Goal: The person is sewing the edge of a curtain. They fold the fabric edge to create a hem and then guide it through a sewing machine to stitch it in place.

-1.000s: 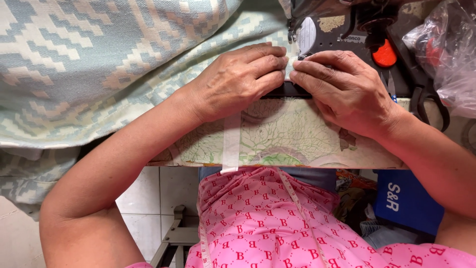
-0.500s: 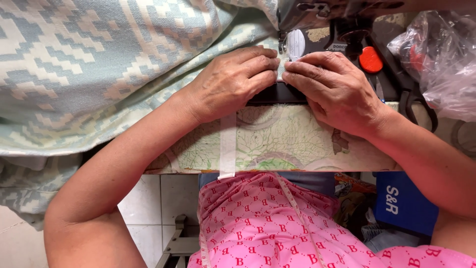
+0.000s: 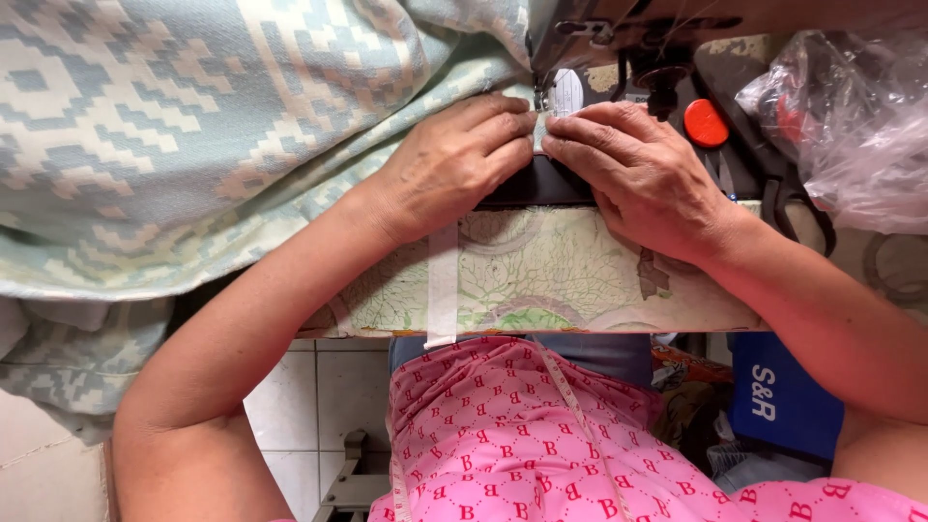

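Both hands had crept toward twelve o'clock, nearer the needle. Left hand point(image 3: 449, 164) and right hand point(image 3: 643, 174) lay flat, fingers pressed together, fingertips nearly meeting on the patterned fabric point(image 3: 193, 145) under the sewing machine point(image 3: 619, 29). Cloth looked soft, bulky, droop-prone; best guided beside the seam edge.

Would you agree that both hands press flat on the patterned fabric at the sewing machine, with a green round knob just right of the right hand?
Not quite: the round knob is red-orange, not green, as the head view shows. Otherwise yes: the left hand and right hand press flat on the patterned fabric at the sewing machine.
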